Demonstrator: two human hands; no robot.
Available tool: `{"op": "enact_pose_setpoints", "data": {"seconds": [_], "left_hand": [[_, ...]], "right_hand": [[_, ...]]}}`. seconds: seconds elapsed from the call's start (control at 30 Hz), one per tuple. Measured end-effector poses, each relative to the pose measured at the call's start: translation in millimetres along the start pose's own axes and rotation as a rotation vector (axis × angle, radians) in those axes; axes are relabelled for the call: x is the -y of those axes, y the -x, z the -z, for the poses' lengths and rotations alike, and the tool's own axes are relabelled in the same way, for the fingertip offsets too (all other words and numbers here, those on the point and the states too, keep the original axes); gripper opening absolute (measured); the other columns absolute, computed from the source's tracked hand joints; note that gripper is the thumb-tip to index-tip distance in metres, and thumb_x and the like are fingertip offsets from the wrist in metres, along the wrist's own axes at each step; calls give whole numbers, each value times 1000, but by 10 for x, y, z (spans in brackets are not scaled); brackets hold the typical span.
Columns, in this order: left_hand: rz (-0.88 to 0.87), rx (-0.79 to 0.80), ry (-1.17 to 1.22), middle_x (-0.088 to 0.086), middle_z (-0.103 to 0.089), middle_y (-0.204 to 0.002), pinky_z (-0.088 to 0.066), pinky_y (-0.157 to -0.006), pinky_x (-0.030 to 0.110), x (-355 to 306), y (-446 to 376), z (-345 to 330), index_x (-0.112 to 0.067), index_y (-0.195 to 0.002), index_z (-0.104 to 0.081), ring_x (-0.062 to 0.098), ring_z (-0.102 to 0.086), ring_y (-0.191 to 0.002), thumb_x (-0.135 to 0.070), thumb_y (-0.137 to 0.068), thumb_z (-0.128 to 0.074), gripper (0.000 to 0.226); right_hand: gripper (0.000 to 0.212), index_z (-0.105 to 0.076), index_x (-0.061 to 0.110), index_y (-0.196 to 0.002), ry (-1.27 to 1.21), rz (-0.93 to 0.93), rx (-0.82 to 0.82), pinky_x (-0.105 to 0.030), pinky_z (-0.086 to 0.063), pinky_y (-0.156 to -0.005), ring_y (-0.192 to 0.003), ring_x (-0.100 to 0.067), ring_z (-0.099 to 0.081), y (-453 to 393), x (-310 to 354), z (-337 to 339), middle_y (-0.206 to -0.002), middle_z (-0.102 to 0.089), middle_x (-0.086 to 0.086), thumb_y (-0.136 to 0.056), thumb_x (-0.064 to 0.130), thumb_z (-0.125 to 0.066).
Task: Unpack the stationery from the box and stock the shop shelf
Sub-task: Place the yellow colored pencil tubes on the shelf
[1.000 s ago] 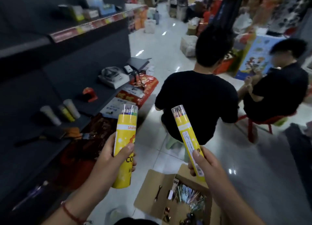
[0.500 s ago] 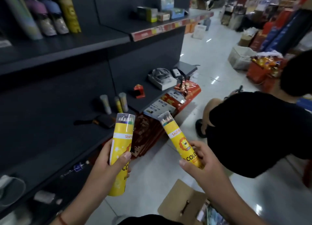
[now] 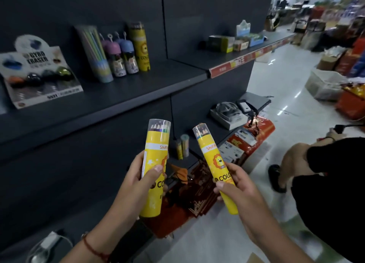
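- The left hand (image 3: 142,180) is wrapped around a wide yellow pencil tube (image 3: 156,164), held nearly upright in front of the dark shelf (image 3: 126,91).
- The right hand (image 3: 236,185) grips a slimmer yellow pencil tube (image 3: 214,166), tilted with its clear cap leaning left.
- The two tubes are close but apart.
- A matching yellow tube (image 3: 140,47) stands on the shelf above, just beside small capped containers (image 3: 123,55).

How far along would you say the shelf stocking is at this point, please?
Partly done. One matching yellow pencil tube already stands on the upper shelf beside other tubes. In hand: the left hand grips a wide yellow tube, the right hand a slimmer one, both off the shelf. Left: placing these two; the box is out of view, so its remainder is unknown.
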State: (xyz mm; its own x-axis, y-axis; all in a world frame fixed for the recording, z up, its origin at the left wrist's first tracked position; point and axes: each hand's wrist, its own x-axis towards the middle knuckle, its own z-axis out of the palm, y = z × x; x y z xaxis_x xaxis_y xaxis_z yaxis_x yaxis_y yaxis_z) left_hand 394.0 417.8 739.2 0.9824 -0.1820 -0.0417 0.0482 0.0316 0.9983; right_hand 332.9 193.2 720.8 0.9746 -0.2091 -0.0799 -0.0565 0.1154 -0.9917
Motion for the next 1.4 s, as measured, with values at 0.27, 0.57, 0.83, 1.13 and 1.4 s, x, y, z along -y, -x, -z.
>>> {"op": "enact_pose_setpoints", "data": {"seconds": [0.27,0.57,0.83,1.13,1.4], "left_hand": [[-102,-204,54,10,-69,-88,-58,-61,37,-425,-557,280,-26,-114,-58,27,-68,-71,-47,-66,-76,56],[-262,-414,54,7,-65,-80,-58,-58,36,-974,-1579,420,-19,-110,-55,22,-66,-65,-38,-76,-65,41],[-283,-575,100,6,-68,-80,-59,-61,40,-1064,-2493,270,-22,-112,-56,26,-68,-67,-32,-91,-62,24],[-222,-619,153,12,-66,-80,-57,-60,39,-991,-2788,334,-21,-114,-59,26,-65,-64,-38,-78,-65,40],[-193,-572,161,15,-65,-82,-56,-57,38,-945,-2802,393,-16,-115,-57,28,-65,-65,-36,-79,-76,45]], "right_hand": [[48,-60,23,-124,-247,-71,185,-33,-53,-79,-100,-15,-69,-960,374,-338,-115,-72,-3,-77,21,-66],[40,-66,23,-114,-46,191,327,-27,-56,-79,-98,-15,-69,-2454,906,-703,-106,-74,0,-75,22,-76],[28,-65,27,-107,270,450,347,-13,-50,-68,-88,0,-67,-3965,1352,-1025,-95,-72,11,-83,21,-77],[34,-58,30,-116,369,487,418,-27,-53,-83,-93,-5,-63,-4810,1230,-1632,-108,-67,8,-87,18,-72],[41,-57,21,-128,436,506,392,3,-38,-62,-82,9,-54,-5029,1202,-1750,-103,-60,14,-89,15,-70]]}}
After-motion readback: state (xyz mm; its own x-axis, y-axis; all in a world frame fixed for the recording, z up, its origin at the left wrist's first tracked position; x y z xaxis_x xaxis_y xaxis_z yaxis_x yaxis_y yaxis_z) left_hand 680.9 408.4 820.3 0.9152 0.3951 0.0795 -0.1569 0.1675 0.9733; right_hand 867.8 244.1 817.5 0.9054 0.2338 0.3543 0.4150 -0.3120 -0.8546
